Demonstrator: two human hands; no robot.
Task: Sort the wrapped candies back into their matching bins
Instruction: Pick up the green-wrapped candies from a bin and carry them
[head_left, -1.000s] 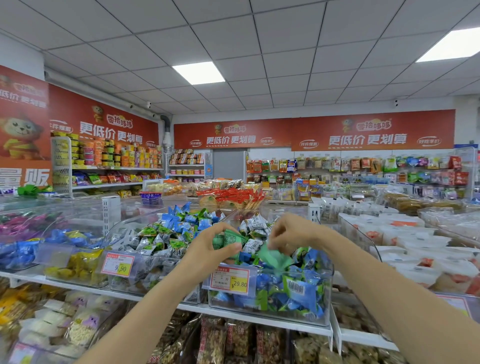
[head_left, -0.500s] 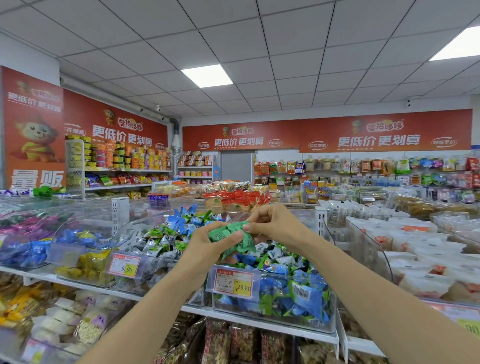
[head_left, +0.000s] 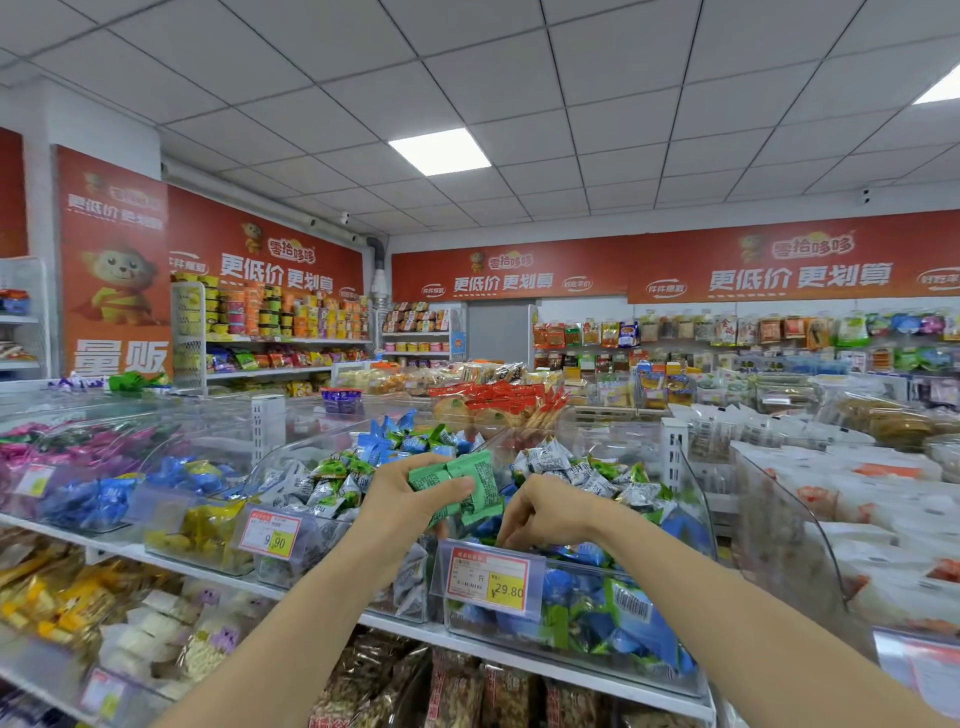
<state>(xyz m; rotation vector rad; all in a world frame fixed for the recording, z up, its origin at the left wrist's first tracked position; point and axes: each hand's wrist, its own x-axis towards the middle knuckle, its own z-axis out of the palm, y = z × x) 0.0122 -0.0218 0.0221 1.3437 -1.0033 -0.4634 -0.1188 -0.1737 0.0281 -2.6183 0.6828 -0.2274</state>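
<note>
My left hand (head_left: 402, 496) grips a small bunch of green wrapped candies (head_left: 465, 486) above the gap between two clear bins. My right hand (head_left: 545, 512) reaches down into the right clear bin (head_left: 571, 649), fingers curled among the blue and green candies; what they hold is hidden. That bin carries a 29.80 price tag (head_left: 488, 579). The bin to its left (head_left: 332, 525) holds white-and-green and blue candies and carries a 9.90 tag (head_left: 270, 535).
More clear bins run along the white shelf (head_left: 218, 577): yellow and blue packs (head_left: 171, 499) and purple ones (head_left: 62, 441) to the left, white packs (head_left: 872, 499) to the right. Bagged snacks fill the shelf below. Store shelving stands behind.
My right hand has left the green candies and dropped into the right bin. My left hand now holds the green bunch alone, a little higher and further left. The camera moved closer.
</note>
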